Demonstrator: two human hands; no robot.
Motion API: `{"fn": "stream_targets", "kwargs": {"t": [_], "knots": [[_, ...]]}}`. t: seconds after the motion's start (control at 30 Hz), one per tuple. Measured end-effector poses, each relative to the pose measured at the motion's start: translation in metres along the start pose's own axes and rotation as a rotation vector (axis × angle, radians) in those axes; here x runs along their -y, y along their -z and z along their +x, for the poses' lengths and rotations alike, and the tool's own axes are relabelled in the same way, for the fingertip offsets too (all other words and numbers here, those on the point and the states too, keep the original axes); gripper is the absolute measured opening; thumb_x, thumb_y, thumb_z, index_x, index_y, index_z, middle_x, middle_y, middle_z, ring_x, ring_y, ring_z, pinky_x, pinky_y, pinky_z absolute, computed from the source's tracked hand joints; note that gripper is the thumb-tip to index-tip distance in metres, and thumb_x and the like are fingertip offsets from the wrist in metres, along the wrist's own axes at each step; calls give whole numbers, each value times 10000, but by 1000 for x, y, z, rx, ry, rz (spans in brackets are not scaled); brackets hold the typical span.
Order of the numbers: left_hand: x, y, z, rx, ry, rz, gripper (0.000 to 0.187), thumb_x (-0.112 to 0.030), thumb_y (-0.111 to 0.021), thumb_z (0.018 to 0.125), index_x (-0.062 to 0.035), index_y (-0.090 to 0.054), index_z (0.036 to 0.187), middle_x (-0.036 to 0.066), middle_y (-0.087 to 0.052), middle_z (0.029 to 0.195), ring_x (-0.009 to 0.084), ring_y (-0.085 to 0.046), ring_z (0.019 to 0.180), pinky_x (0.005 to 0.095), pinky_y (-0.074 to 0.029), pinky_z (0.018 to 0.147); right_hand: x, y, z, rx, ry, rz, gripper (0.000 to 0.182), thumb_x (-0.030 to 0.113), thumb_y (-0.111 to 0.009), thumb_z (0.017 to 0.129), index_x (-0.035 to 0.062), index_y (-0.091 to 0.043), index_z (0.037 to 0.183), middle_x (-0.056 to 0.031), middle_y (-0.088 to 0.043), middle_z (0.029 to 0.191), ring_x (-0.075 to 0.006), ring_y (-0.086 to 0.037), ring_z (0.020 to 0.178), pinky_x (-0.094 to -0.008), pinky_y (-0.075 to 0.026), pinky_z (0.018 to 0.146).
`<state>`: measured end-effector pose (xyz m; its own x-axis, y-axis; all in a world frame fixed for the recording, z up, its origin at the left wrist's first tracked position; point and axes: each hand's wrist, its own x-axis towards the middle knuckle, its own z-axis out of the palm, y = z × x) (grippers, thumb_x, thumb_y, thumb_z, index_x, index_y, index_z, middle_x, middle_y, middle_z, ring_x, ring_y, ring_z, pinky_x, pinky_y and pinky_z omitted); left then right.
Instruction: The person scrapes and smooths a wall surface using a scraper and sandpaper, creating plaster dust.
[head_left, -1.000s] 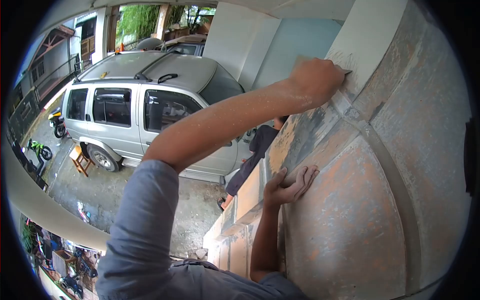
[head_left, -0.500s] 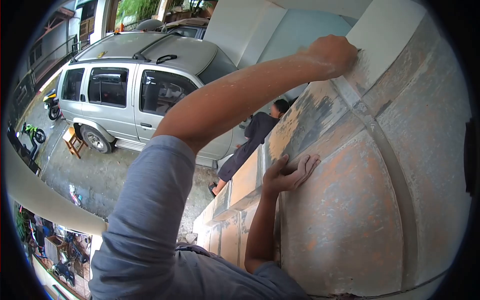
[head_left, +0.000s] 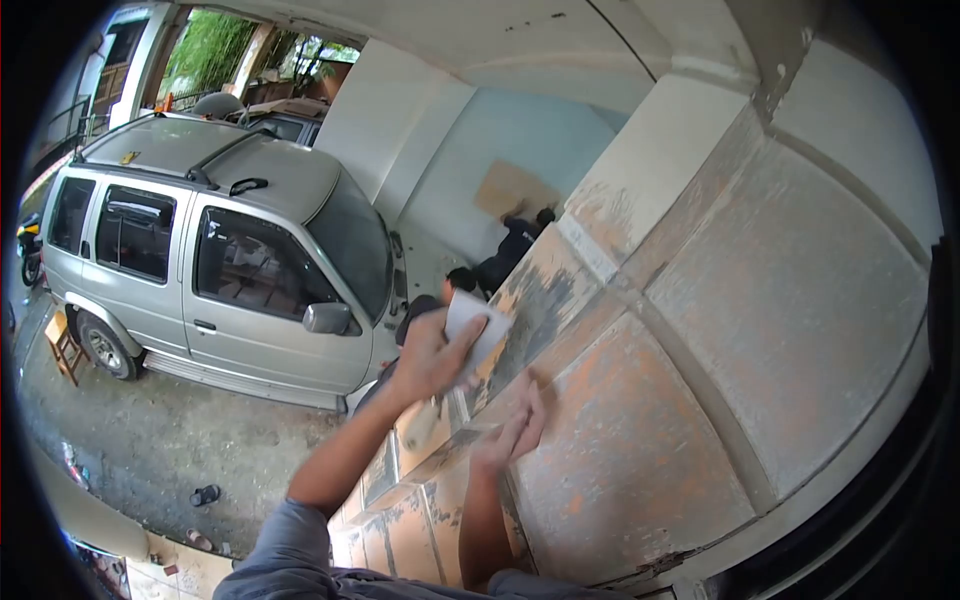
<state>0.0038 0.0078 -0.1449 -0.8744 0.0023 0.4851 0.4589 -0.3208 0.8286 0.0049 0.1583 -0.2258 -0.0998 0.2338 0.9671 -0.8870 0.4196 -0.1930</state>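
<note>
My left hand grips a thin, whitish flat piece, thumb on its face, beside the patchy dark and ochre panel of the wall. The piece is blurred, and what it is made of cannot be made out. Lower down and to the right, my right hand holds nothing; its slightly blurred fingers are stretched out by the ledge. Around it, the wall's raised panels show worn orange and grey patches, with recessed grooves between them.
A silver car is parked on the left, with a wooden stool near its wheel. Beyond the wall, one person in dark clothes reaches to a brown sheet; another's dark head shows nearer. A sandal lies on the ground.
My left hand has come down and left from the upper wall, and the whitish piece now shows in it. My right hand has shifted down and left in view. The view has swung, showing more ceiling.
</note>
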Motion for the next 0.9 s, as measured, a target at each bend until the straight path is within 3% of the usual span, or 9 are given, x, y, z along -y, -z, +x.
{"fn": "stream_targets", "kwargs": {"t": [0.07, 0.17, 0.33, 0.43, 0.5, 0.53, 0.63, 0.83, 0.9], "knots": [[22, -7, -19, -114, -42, -48, 348, -279, -551, 960, 47, -619, 858, 78, -592, 608, 104, -556, 506, 288, -443, 487, 35, -7, -10, 165, -345, 331, 414, 236, -416, 995, -92, -486, 1237, -232, -518, 1302, -330, -455, 1264, -453, -371, 1040], [49, -21, -46, -212, -156, 60, 370, -268, -538, 959, 38, -604, 759, 124, -540, 595, 116, -466, 574, 314, -399, 540, 50, 7, -14, 521, -379, 96, 384, 185, -404, 994, -100, -471, 1242, -221, -533, 1279, -318, -542, 1154, -380, -412, 976], [30, -22, -76, -109, -252, 232, 261, -218, -505, 933, 4, -621, 860, 220, -599, 674, 407, -596, 608, 413, -459, 571, 64, 25, -14, 446, -674, 69, 323, 85, -388, 978, -64, -491, 1245, -164, -582, 1183, -228, -562, 1059, -329, -435, 912], [31, -14, -78, -36, -286, 376, 265, -224, -521, 925, 4, -611, 822, 213, -591, 670, 404, -593, 602, 410, -460, 569, 76, 33, -14, 416, -736, 36, 302, 72, -410, 966, -56, -510, 1221, -150, -614, 1113, -220, -580, 1008, -325, -453, 880], [29, -9, -75, -43, -308, 396, 286, -238, -536, 920, -1, -582, 764, 195, -567, 647, 406, -581, 602, 427, -458, 569, 87, 40, -3, 431, -620, -166, 251, 121, -416, 994, -44, -532, 1143, -79, -606, 1017, -118, -554, 908, -258, -457, 811], [35, -5, -71, -17, -358, 376, 282, -240, -554, 911, -9, -572, 750, 182, -551, 627, 394, -579, 599, 429, -461, 568, 79, 49, 1, 421, -521, -314, 294, 128, -433, 969, -67, -506, 1177, -150, -640, 974, -236, -622, 848, -339, -493, 778], [28, -10, -53, -59, -442, 357, 247, -238, -607, 880, -40, -550, 743, 132, -519, 616, 355, -578, 600, 418, -472, 558, 118, 38, 55, 188, -909, -173, 279, 214, -432, 994, -17, -420, 1149, -98, -578, 733, -106, -497, 478, -235, -393, 409], [5, -81, 26, -195, -728, 481, 347, -285, -694, 804, -55, -546, 1017, 137, -551, 1045, 319, -638, 699, 387, -522, 548, 156, 3, 157, 148, -396, -502, 249, 201, -545, 955, -35, -520, 1033, -59, -533, 587, -87, -399, 343, -228, -288, 324], [-6, -98, 49, -180, -809, 477, 389, -278, -691, 806, -50, -528, 1075, 135, -548, 1102, 305, -658, 740, 379, -529, 553, 160, -11, 200, 196, -215, -724, 291, 261, -576, 937, -28, -574, 911, -75, -566, 585, -118, -490, 394, -273, -382, 401]]}}
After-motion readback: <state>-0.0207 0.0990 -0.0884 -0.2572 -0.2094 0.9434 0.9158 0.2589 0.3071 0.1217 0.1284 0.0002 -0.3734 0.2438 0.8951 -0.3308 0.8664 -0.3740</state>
